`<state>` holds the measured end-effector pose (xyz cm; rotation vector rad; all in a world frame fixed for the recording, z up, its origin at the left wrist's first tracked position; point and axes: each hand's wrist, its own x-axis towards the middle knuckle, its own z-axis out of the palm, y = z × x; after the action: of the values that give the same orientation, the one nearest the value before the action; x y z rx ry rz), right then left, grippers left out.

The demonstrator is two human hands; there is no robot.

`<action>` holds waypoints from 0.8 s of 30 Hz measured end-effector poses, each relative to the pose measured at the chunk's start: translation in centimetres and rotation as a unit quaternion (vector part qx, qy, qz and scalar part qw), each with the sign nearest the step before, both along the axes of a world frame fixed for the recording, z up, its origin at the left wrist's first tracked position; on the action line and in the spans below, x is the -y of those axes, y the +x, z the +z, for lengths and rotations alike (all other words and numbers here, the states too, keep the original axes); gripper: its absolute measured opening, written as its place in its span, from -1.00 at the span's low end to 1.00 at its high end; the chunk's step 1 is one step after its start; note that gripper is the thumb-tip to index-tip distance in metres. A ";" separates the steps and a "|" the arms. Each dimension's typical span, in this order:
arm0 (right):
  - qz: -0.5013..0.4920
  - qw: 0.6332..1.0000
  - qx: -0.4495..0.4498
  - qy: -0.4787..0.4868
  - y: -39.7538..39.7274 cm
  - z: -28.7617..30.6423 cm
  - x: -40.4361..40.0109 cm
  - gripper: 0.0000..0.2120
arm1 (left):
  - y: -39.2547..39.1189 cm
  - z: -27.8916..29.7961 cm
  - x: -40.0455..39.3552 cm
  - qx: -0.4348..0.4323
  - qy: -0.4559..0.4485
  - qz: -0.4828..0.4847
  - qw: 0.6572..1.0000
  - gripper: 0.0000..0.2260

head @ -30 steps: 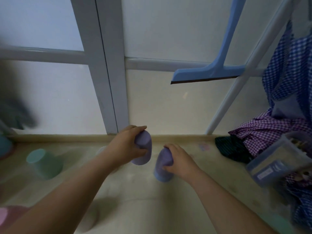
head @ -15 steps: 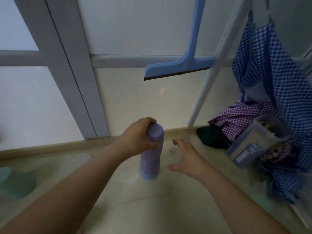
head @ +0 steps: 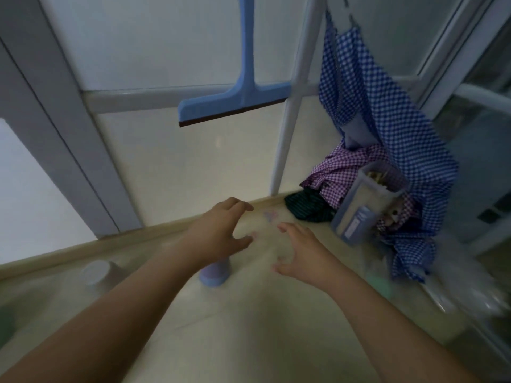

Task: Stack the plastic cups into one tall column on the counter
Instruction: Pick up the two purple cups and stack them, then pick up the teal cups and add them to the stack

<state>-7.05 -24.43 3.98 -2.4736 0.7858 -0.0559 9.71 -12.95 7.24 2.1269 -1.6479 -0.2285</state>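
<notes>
Your left hand (head: 221,230) and right hand (head: 300,251) were spread, empty; the purple cups (head: 214,273) looked light, tippy — grip the sides.

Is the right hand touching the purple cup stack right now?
Apart. The head view shows bare counter between the open right hand and the purple cup stack, which stands partly hidden behind the left hand.

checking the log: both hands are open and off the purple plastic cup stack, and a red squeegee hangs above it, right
Not quite. The head view shows the squeegee is blue, not red. The rest holds: the left hand and right hand are open, neither gripping the purple plastic cup stack.
</notes>
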 end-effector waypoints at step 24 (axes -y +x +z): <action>-0.150 0.983 -0.109 0.017 -16.3 -6.6 7.1 -0.32 | -11.7 -9.1 6.8 0.134 0.171 -0.113 0.969 -0.56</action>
<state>-23.33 -31.52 -2.65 -2.3354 1.2384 0.1198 -1.96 -19.72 -1.81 2.2945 -2.1468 -0.3278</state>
